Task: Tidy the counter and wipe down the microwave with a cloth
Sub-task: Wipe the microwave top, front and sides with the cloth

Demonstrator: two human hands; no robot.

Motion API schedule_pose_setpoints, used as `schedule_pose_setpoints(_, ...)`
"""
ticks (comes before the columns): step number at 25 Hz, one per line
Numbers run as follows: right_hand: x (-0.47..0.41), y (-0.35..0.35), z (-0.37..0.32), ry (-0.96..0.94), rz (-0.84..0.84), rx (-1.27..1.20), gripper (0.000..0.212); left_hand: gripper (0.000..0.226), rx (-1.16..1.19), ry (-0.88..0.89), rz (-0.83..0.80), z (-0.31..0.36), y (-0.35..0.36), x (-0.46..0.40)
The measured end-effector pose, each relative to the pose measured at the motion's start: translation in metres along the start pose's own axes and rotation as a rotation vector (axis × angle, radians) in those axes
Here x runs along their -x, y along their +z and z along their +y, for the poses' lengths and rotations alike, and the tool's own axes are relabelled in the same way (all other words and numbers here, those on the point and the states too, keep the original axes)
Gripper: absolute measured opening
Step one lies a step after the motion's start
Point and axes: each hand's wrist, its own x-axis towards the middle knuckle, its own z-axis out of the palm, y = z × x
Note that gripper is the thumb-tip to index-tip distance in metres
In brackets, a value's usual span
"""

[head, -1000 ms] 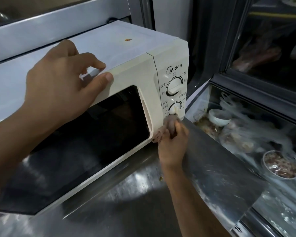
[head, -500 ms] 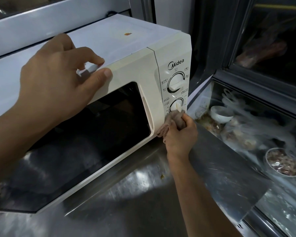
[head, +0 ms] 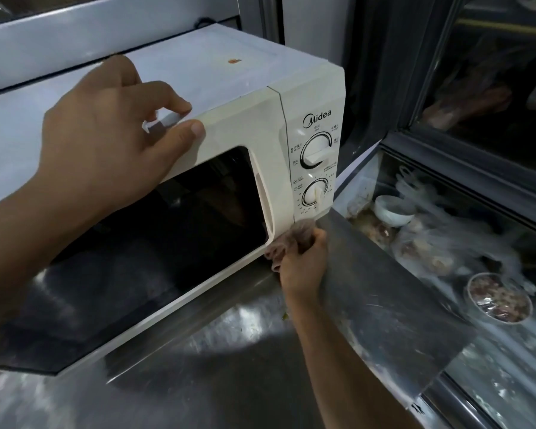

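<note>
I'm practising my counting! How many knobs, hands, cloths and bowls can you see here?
Knobs: 2, the upper knob and lower knob on the microwave
Hands: 2, left hand and right hand
Cloths: 1, the cloth
Bowls: 2, white bowl and covered bowl
Total: 7

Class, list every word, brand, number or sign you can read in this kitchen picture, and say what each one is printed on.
"Midea": brand name at the top of the control panel of the microwave, above the upper dial.
Small labels around the upper dial: too small to read.
Small markings and numbers around the lower dial: too small to read.
No other text is legible.
</note>
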Motion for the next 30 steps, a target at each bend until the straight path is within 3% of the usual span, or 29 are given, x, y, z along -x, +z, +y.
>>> schedule_pose_setpoints(4, -0.033, -0.012, -0.009, 0.015, 0.090, -0.075, 0.020, 0.048, 0.020, 0.012, 0.026, 0.000, 0.001, 0.000)
schedule_pose_setpoints(11, -0.075, -0.043, -0.035, -0.042, -0.150, 0.133, 0.024, 0.046, 0.002, 0.000, 0.025, 0.001, 0.000, 0.000)
schedule_pose_setpoints(14, -0.087, -0.044, -0.073, -0.154, -0.187, 0.135, 0.035, 0.047, -0.010, 0.017, 0.018, 0.002, 0.001, 0.000)
schedule_pose_setpoints(18, -0.095, -0.045, -0.127, -0.350, -0.216, 0.192, 0.038, 0.054, -0.028, 0.011, -0.009, 0.002, -0.003, 0.000)
schedule_pose_setpoints(24, -0.087, -0.043, -0.187, -0.491, -0.227, 0.281, 0.036, 0.053, -0.022, 0.019, -0.025, 0.005, -0.005, 0.000)
schedule_pose_setpoints(30, -0.049, -0.030, -0.219, -0.933, -0.191, 0.497, 0.026, 0.051, -0.027, 0.010, -0.033, 0.005, -0.005, 0.000)
